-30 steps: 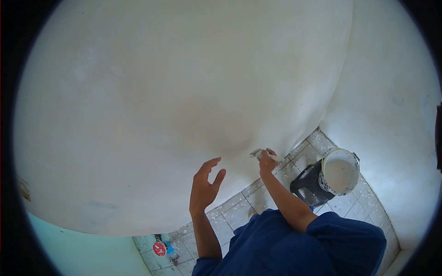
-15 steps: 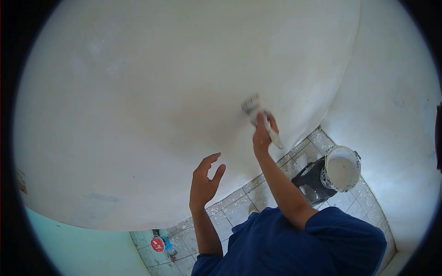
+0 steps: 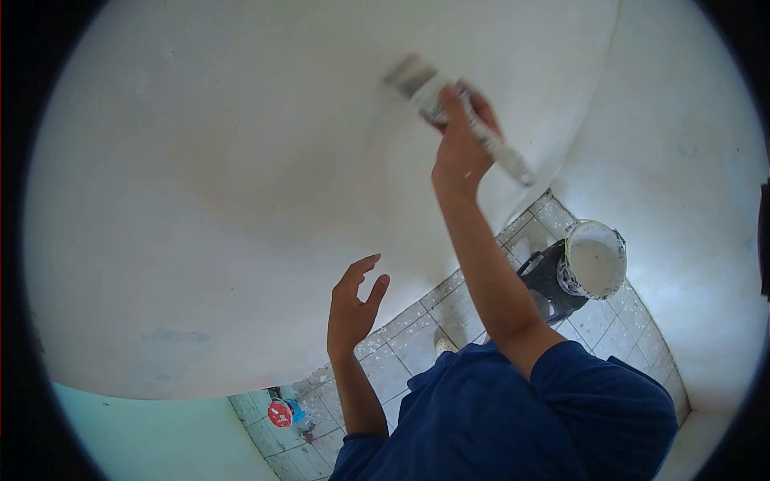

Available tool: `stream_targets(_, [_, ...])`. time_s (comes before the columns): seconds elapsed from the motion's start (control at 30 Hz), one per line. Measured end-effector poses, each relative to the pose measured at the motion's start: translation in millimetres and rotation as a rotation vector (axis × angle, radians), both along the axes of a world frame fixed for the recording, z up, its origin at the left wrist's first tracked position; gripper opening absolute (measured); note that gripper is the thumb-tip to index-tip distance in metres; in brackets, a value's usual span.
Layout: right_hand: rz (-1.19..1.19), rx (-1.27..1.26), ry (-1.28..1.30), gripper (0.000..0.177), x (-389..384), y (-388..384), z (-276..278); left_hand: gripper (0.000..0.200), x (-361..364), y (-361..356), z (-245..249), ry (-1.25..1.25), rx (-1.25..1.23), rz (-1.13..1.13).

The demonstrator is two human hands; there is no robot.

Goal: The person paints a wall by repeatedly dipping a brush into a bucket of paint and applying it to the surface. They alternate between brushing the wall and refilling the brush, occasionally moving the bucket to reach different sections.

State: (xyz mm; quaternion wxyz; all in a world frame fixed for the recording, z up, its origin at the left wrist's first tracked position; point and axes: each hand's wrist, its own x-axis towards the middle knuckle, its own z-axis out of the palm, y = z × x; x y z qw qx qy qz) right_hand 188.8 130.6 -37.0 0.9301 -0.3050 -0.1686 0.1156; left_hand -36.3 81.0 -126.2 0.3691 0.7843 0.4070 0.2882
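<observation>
My right hand (image 3: pixel 467 144) grips a wide paintbrush (image 3: pixel 507 159) around its paint-smeared handle. The bristles point up and left, right at the surface of the white wall (image 3: pixel 241 160), and the handle's end sticks out to the lower right. My left hand (image 3: pixel 353 309) is raised lower down in front of the wall, thumb and fingers apart, with nothing in it.
A white bucket (image 3: pixel 619 276) of pale paint stands on a black stool (image 3: pixel 553 276) at the right, close to the corner with the side wall (image 3: pixel 682 240). Paint spots cover the tiled floor (image 3: pixel 405 341). A small container with a red top (image 3: pixel 281 413) sits at the lower left.
My right hand has carried the paintbrush upward along the wall, and its arm is stretched out further. My left hand has hardly moved. The view has shifted slightly.
</observation>
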Motion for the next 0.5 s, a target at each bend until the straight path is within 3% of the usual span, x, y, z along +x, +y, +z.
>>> stream_targets(0.03, [-0.104,-0.162,-0.081,0.028,-1.5,16.5,-45.4,0.036,-2.0,-0.5,-3.4,0.004,-0.005,0.002])
stream_targets(0.07, [-0.009,-0.168,-0.025,0.028,-8.2,26.4,-97.0,0.036,-3.0,-1.3,-4.9,0.005,-0.008,0.001])
stream_targets(0.13, [-0.047,-0.343,-0.029,0.027,-22.1,18.7,-190.7,0.035,-2.1,-1.7,-8.2,-0.002,-0.007,-0.010])
stream_targets(0.2, [0.066,-0.516,0.189,0.026,-20.3,9.5,-253.5,0.035,-0.6,-1.0,-10.7,-0.008,-0.037,-0.013])
stream_targets(0.3, [0.116,-0.545,0.353,0.026,12.7,-31.2,-295.9,0.036,9.1,-4.2,-15.8,0.026,-0.076,-0.023])
stream_targets(0.5, [-0.001,-0.730,0.262,0.029,144.6,-149.1,-315.2,0.037,75.0,-18.8,-37.3,0.062,-0.140,-0.174])
